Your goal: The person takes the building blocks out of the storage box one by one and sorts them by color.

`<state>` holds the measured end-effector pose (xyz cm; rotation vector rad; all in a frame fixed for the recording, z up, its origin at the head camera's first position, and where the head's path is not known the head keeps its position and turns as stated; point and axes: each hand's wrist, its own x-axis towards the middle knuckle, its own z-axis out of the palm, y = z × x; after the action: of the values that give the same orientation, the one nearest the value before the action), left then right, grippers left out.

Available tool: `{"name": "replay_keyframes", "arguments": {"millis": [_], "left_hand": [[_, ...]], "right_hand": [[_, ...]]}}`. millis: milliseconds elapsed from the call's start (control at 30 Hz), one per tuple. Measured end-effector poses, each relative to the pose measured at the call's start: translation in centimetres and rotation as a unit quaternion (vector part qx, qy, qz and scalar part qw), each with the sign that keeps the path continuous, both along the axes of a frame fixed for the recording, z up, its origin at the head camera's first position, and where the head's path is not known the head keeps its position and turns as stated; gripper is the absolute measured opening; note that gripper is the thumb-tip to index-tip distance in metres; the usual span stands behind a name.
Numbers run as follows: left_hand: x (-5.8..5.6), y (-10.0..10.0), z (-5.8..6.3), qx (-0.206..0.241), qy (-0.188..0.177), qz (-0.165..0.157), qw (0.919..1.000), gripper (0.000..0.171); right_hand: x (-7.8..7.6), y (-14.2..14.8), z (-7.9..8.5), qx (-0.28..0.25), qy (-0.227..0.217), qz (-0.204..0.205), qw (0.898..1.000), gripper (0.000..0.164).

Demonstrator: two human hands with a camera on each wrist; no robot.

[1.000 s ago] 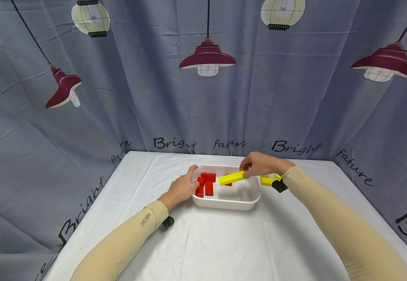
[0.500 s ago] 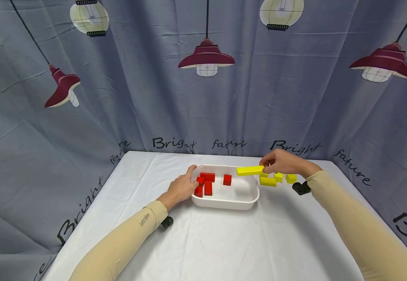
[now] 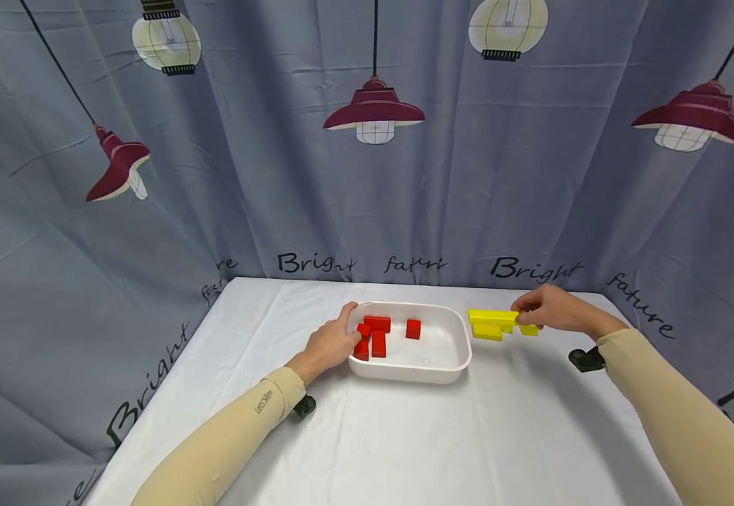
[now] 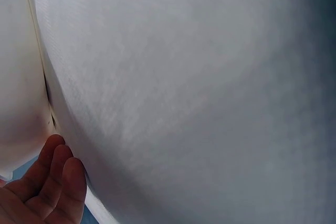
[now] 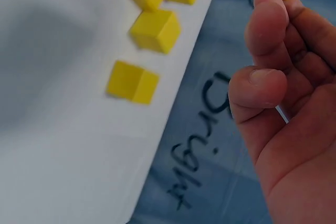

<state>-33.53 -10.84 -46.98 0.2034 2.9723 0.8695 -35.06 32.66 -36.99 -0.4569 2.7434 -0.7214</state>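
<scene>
My left hand (image 3: 329,342) grips the left end of a white plastic tub (image 3: 405,376), thumb over the rim. In the left wrist view its fingertips (image 4: 73,179) lie against the tub's outer wall (image 4: 21,77). Several red blocks sit inside the tub, most at the left end, with one red cube (image 3: 413,329) apart near the back wall. To the right of the tub my right hand (image 3: 553,309) pinches one end of a long yellow block (image 3: 492,317), held level above other yellow blocks (image 3: 487,333) on the table. The held block partly hides them in the head view.
Several yellow blocks, among them a cube (image 5: 132,82), lie near the far edge of the white-covered table (image 3: 417,450). A grey printed curtain (image 3: 266,176) hangs behind the table and at both sides.
My right hand has carried the long yellow block from above the tub to the right, out over the other yellow blocks. The left hand and the tub have stayed in place.
</scene>
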Motion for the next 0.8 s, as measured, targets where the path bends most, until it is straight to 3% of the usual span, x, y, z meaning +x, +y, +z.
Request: {"name": "replay_keyframes", "arguments": {"millis": [467, 800], "left_hand": [[-0.2, -0.3, -0.1, 0.002, -0.006, 0.002, 1.0000, 0.066], [-0.2, 0.0, -0.1, 0.010, -0.009, -0.001, 0.9999, 0.067]], "right_hand": [[0.2, 4.6, -3.3, 0.009, -0.028, -0.062, 0.998, 0.054], [0.2, 7.6, -5.9, -0.003, -0.060, -0.100, 0.993, 0.051]]}}
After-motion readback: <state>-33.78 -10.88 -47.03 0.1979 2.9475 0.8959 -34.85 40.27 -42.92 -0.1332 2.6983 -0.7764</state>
